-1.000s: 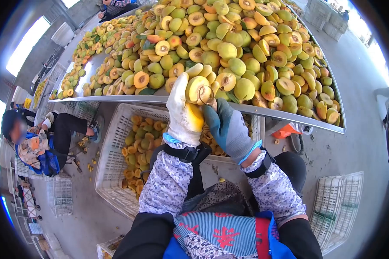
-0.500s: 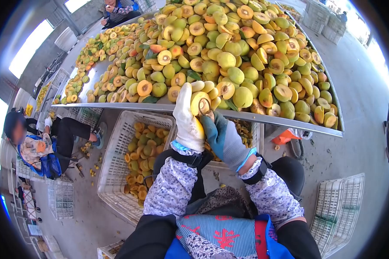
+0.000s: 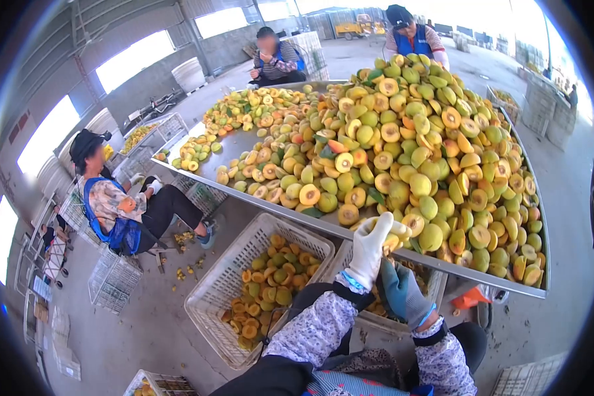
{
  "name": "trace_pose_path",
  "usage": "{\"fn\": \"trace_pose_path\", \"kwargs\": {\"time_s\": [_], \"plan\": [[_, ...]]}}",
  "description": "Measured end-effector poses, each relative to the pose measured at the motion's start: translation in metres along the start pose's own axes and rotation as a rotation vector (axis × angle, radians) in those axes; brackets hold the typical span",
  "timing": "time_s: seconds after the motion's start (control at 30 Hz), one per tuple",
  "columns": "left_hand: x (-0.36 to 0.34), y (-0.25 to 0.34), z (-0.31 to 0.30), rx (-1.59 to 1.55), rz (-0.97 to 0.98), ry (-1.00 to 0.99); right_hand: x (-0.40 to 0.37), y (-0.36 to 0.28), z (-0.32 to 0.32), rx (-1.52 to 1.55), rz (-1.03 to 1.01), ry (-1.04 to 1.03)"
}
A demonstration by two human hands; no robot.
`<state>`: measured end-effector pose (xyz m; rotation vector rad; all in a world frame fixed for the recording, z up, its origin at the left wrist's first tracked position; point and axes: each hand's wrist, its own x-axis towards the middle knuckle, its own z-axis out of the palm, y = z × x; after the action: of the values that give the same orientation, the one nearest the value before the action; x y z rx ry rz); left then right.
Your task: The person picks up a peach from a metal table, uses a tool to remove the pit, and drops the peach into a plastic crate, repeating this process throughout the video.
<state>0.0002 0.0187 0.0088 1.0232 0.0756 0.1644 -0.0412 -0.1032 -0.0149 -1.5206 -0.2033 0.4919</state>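
Observation:
My left hand (image 3: 369,251), in a white glove, is closed around a halved peach (image 3: 395,241) just over the near edge of the metal table (image 3: 445,265). Below it, touching or nearly so, my right hand (image 3: 404,294) wears a blue-and-grey glove with its fingers curled. The thin curved pitting tool seen in it half a second ago is mostly hidden now. A large heap of whole and halved peaches (image 3: 421,185) lies on the table, some cut faces still showing pits. Under my hands stands a white crate (image 3: 435,290) with fruit pieces inside.
Left of my legs, another white crate (image 3: 208,307) holds peach halves. A seated person (image 3: 122,204) works at the left; two more people (image 3: 277,63) are behind the table. An upright crate (image 3: 531,377) stands at lower right. Fruit scraps (image 3: 188,270) litter the floor.
My view has tilted up and turned, showing more of the hall and the people. The peach has come away from facing me, and my right hand sits lower beneath it.

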Motion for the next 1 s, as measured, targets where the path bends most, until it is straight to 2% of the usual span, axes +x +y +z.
{"fn": "trace_pose_path", "kwargs": {"time_s": [0.13, 0.23, 0.3, 0.37, 0.47, 0.5, 0.53, 0.6, 0.67, 0.73, 0.8, 0.83, 0.87, 0.9, 0.93, 0.97, 1.0], "plan": [[-0.005, 0.011, 0.003, 0.028, -0.021, -0.093, -0.016, -0.034, -0.008, 0.347, 0.346, -0.227], [0.000, 0.018, -0.006, 0.131, -0.097, -0.321, -0.025, -0.030, -0.007, 0.007, 0.167, -0.182], [0.000, 0.024, -0.004, 0.209, -0.123, -0.442, -0.028, -0.029, -0.014, -0.016, 0.160, -0.237], [-0.003, 0.032, -0.003, 0.182, -0.194, -0.542, -0.029, -0.030, -0.020, 0.172, 0.287, -0.360], [-0.002, 0.030, -0.008, 0.138, -0.233, -0.650, -0.029, -0.025, -0.016, 0.341, 0.337, -0.407], [-0.004, 0.032, -0.008, 0.099, -0.160, -0.628, -0.028, -0.019, -0.017, 0.288, 0.274, -0.446], [-0.009, 0.027, -0.007, 0.043, -0.110, -0.606, -0.029, -0.016, -0.015, 0.256, 0.188, -0.396], [-0.017, 0.019, 0.002, -0.230, -0.123, -0.420, -0.028, -0.016, -0.006, 0.082, 0.103, -0.207], [-0.011, 0.006, 0.007, -0.312, -0.099, -0.246, -0.018, 0.006, -0.010, 0.003, -0.025, -0.099], [-0.005, 0.000, 0.003, -0.413, -0.158, -0.116, -0.008, 0.024, -0.016, -0.280, -0.318, -0.005], [0.005, 0.002, -0.010, -0.599, -0.130, -0.076, -0.013, 0.027, -0.026, -0.589, -0.385, 0.106], [0.027, -0.006, -0.037, -0.698, -0.075, -0.246, -0.019, 0.024, -0.031, -0.751, -0.327, 0.147], [0.022, 0.012, -0.033, -0.797, -0.075, -0.048, -0.021, 0.027, -0.037, -0.830, -0.289, 0.180], [0.019, 0.027, -0.038, -0.734, -0.030, 0.027, -0.023, 0.032, -0.041, -0.910, -0.259, 0.217], [0.020, 0.038, -0.053, -0.607, 0.084, -0.044, -0.023, 0.035, -0.044, -0.989, -0.218, 0.245], [0.017, 0.052, -0.070, -0.407, 0.177, 0.026, -0.022, 0.038, -0.046, -1.015, -0.247, 0.283], [0.004, 0.068, -0.077, -0.272, 0.217, 0.216, -0.024, 0.037, -0.047, -0.987, -0.267, 0.295]]}}
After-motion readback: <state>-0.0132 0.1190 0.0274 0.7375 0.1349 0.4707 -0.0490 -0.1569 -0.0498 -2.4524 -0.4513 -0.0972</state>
